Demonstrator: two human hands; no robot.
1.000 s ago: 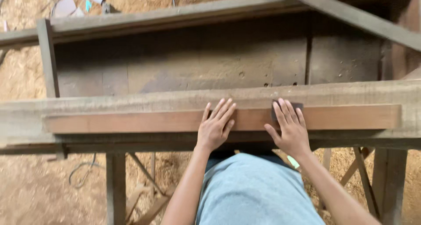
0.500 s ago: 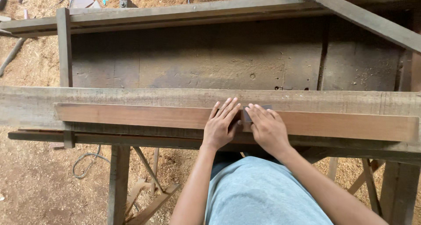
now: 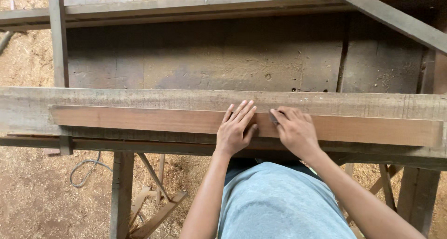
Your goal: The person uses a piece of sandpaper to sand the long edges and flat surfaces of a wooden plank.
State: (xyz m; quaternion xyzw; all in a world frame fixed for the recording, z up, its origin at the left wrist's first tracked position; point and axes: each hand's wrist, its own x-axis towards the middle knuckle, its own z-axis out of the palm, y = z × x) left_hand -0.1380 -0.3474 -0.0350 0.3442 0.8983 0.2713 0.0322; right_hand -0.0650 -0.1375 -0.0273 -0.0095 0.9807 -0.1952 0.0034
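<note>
Left hand [image 3: 235, 133] flat on reddish plank [image 3: 139, 120], fingers [image 3: 242, 112] extended, gripping nothing. Right hand [image 3: 295, 131] fingers curled over small dark block [image 3: 273, 118] pressed on plank. Plank lies under both hands on grey surface [image 3: 116, 97].

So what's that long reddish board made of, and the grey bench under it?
The long reddish board looks like wood, planed smooth: even red-brown colour with fine straight grain. The grey bench looks like rough, weathered wood: dull, scuffed, with saw marks. The left hand lies flat on the board; the right hand covers something small and dark, too hidden to tell.
</note>
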